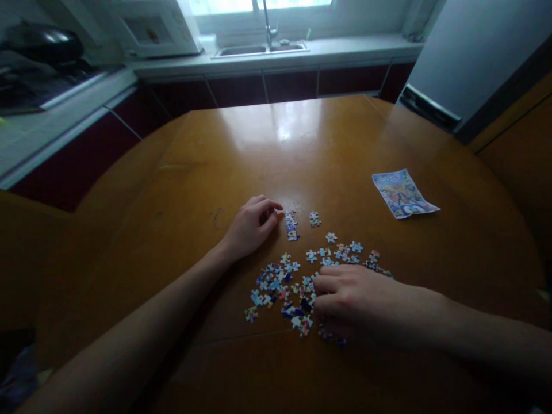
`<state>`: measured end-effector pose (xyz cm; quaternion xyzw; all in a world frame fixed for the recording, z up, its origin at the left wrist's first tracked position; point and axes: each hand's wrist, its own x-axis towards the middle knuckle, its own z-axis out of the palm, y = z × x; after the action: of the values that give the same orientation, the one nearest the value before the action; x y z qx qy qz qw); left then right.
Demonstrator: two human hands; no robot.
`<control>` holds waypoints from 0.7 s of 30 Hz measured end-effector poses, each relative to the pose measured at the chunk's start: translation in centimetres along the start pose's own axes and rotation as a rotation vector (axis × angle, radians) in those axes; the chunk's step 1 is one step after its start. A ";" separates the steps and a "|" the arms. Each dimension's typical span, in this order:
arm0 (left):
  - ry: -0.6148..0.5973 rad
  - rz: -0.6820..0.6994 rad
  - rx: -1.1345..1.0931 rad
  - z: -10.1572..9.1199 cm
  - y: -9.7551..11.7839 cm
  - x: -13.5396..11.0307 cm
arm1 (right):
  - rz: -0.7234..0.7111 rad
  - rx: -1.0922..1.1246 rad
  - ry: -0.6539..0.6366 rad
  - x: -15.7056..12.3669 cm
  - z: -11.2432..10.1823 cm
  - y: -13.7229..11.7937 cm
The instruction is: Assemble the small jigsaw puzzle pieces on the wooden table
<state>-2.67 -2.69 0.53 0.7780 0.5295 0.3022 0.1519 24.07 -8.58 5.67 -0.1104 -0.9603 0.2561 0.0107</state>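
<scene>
I'm likely searching the loose pieces (276, 284), lower centre; whether my right grip (351, 292) pinches any, I can't tell. My left grip (249, 227), parted, rests beside the joined strip (292, 227); next probably wants a light pinch.

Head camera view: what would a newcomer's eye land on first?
Probably the scattered puzzle pieces on the wooden table, with the right hand over them. Just beyond, the left hand is beside a strip of joined pieces. Farther off to the right, a colourful picture sheet stands out.
</scene>
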 end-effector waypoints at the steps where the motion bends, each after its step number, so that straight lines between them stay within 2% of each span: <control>1: 0.002 0.001 0.000 0.0 0.0 0.0 | 0.017 -0.007 0.021 0.0 -0.1 0.1; 7: 0.002 -0.009 -0.024 0.1 0.0 -0.1 | 0.172 -0.042 0.218 0.3 0.0 1.5; 14: 0.013 -0.008 -0.033 0.0 0.3 -0.2 | 0.387 0.056 0.520 0.1 -0.1 3.4; 17: 0.015 -0.008 -0.040 0.1 0.2 -0.2 | 0.453 0.055 0.576 0.1 -0.1 3.8; 21: 0.008 -0.001 -0.049 0.3 -0.1 -0.4 | 0.502 0.043 0.576 0.2 0.2 4.2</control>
<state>-2.65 -2.96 0.17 0.7726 0.5229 0.3179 0.1688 24.73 -5.07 3.38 -0.4094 -0.8554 0.2292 0.2193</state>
